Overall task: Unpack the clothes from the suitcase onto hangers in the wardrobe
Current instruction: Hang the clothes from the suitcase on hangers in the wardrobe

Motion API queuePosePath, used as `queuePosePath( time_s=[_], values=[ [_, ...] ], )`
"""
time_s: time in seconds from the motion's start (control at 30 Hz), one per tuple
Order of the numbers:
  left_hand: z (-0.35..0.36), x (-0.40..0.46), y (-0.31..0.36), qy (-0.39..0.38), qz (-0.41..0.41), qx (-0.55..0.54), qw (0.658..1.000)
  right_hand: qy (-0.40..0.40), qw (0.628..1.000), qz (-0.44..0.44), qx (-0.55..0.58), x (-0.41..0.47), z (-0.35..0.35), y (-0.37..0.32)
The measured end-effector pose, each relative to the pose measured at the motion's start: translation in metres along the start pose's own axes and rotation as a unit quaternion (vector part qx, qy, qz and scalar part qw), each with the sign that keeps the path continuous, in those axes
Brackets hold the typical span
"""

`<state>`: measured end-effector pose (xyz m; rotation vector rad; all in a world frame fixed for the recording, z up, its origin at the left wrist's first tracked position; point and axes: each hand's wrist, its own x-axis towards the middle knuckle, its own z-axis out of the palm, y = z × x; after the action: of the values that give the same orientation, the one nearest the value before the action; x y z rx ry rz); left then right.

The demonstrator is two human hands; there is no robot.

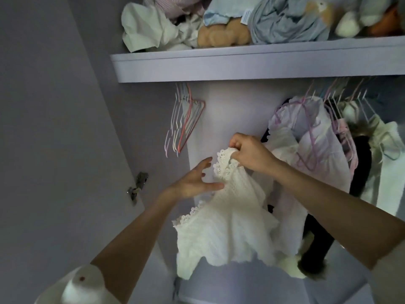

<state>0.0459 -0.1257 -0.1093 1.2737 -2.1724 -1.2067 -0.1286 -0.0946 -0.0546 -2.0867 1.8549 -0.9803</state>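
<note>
A cream knitted garment with a lace-edged trim (228, 224) hangs in front of the open wardrobe. My right hand (249, 153) is closed on its top edge and holds it up. My left hand (195, 182) is just to the left, fingers spread, with its fingertips touching the fabric below the trim. A bunch of empty wire hangers (186, 119), pink, white and blue, hangs on the rail at the left. Clothes on hangers (311, 137) fill the rail at the right. The suitcase is not in view.
A lilac shelf (252, 64) runs across above the rail, piled with crumpled clothes and soft toys (223, 34). The wardrobe door (54, 128) stands open at the left with a metal hinge (138, 185). A dark garment (359, 167) hangs among the light ones.
</note>
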Motion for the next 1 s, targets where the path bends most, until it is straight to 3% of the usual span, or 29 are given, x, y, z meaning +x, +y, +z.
queuePosePath(
  time_s=[0.07, 0.17, 0.3, 0.37, 0.5, 0.63, 0.73, 0.83, 0.93, 1.0],
  values=[
    [0.008, 0.011, 0.014, 0.065, 0.052, -0.012, 0.996, 0.022, 0.999, -0.026, -0.007, 0.009, 0.003, -0.007],
    [0.000, 0.022, 0.025, 0.144, 0.047, -0.031, 0.988, 0.045, 0.997, -0.021, -0.065, 0.016, 0.001, 0.006],
    [-0.009, 0.034, 0.034, 0.157, 0.054, -0.032, 0.986, 0.032, 0.990, 0.030, -0.131, 0.012, 0.008, 0.039],
    [-0.008, 0.039, 0.037, 0.162, 0.053, -0.046, 0.984, 0.038, 0.992, 0.058, -0.105, 0.013, 0.011, 0.044],
    [-0.019, 0.049, 0.036, 0.194, 0.053, -0.111, 0.973, 0.059, 0.993, 0.082, 0.054, 0.025, 0.007, 0.040],
    [-0.037, 0.053, 0.043, 0.274, 0.066, -0.171, 0.944, -0.020, 0.995, 0.089, -0.029, 0.028, 0.009, 0.040],
    [-0.051, 0.053, 0.048, 0.330, 0.088, -0.266, 0.901, -0.047, 0.982, 0.160, -0.089, 0.023, 0.033, 0.055],
    [-0.063, 0.050, 0.042, 0.400, 0.101, -0.307, 0.858, -0.045, 0.969, 0.237, -0.056, 0.008, 0.053, 0.065],
    [-0.076, 0.045, 0.028, 0.476, 0.084, -0.280, 0.829, -0.077, 0.946, 0.315, -0.016, -0.005, 0.061, 0.079],
    [-0.082, 0.041, 0.015, 0.506, 0.043, -0.199, 0.839, -0.067, 0.924, 0.372, 0.054, -0.006, 0.060, 0.086]
  ],
)
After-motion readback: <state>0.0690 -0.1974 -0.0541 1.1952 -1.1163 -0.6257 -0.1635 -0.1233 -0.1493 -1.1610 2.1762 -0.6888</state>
